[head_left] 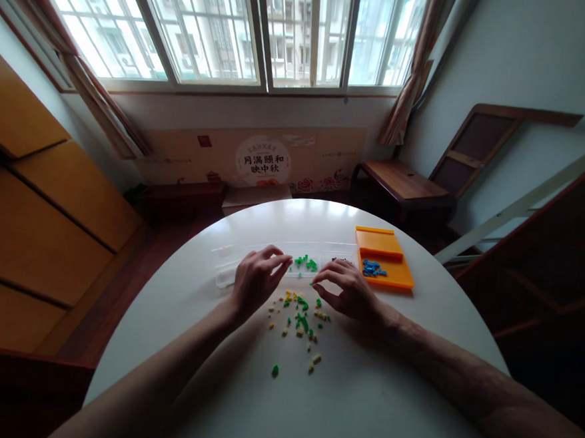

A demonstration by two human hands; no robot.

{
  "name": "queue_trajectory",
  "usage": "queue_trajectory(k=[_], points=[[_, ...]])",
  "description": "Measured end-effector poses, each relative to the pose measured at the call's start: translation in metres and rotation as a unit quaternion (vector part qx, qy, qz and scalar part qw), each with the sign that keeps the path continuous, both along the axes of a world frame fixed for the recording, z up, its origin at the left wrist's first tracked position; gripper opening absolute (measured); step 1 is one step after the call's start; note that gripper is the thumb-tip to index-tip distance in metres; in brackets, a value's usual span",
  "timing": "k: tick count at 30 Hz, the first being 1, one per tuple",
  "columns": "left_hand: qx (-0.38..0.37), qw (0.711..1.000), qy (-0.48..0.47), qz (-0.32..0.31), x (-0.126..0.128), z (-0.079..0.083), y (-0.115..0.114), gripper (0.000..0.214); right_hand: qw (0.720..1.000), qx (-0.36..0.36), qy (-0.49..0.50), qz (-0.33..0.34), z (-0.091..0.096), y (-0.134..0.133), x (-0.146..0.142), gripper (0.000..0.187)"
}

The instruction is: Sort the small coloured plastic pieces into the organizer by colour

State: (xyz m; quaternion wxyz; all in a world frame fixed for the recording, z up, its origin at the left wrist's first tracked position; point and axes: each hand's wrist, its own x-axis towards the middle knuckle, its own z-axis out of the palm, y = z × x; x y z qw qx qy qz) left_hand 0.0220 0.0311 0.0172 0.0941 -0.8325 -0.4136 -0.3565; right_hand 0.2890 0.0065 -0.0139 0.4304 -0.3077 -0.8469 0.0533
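My left hand is closed in a pinch at the left end of the green pieces; whatever lies between its fingertips is too small to make out. My right hand pinches a small green brick just in front of the clear plastic tray. Green bricks lie in the tray's middle section, between my two hands. On the white table nearer to me, a loose pile of green, yellow and cream bricks is scattered. Small dark pieces show partly behind my right hand.
An orange open box with blue bricks stands right of the tray. The round white table has a curved far edge. Beyond it are a wooden chair, a printed cardboard panel and a window.
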Motion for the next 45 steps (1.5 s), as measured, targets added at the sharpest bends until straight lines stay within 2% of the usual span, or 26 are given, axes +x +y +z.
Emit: queue_trajectory(k=[4,7,11,16,25,28,33,36,39,45], points=[[0.008,0.999,0.007,-0.037,-0.010,-0.004,-0.010,0.018,1.000,0.001,0.002,-0.014,-0.003,0.003,0.001,0.004],[0.005,0.995,0.003,-0.096,-0.024,-0.009,-0.019,0.014,1.000,0.003,0.001,-0.021,-0.003,0.003,0.001,0.004],[-0.037,0.983,0.027,-0.176,-0.034,-0.015,-0.021,0.009,1.000,0.001,0.008,-0.026,0.004,0.003,0.000,0.003],[-0.079,0.977,0.021,-0.197,-0.033,-0.018,-0.020,0.005,0.999,0.025,-0.018,-0.040,0.012,0.010,-0.001,0.006],[-0.100,0.976,0.035,-0.192,-0.032,-0.015,-0.025,0.014,0.991,0.038,-0.056,-0.119,0.007,0.030,-0.013,0.007],[-0.098,0.977,0.041,-0.187,-0.033,-0.020,-0.022,0.013,0.994,0.030,-0.053,-0.094,0.007,0.022,-0.011,0.007],[-0.097,0.975,0.052,-0.192,-0.035,-0.026,-0.018,0.008,0.998,-0.017,-0.063,0.016,0.008,-0.005,-0.006,0.003],[-0.102,0.974,0.057,-0.196,-0.036,-0.026,-0.016,0.010,0.994,-0.036,-0.080,0.058,0.007,-0.015,-0.006,0.009],[-0.103,0.972,0.057,-0.201,-0.036,-0.025,-0.015,0.012,0.991,-0.053,-0.098,0.076,0.008,-0.017,-0.008,0.014],[-0.106,0.970,0.051,-0.213,-0.035,-0.023,-0.016,0.013,0.990,-0.059,-0.106,0.078,0.008,-0.015,-0.010,0.006]])
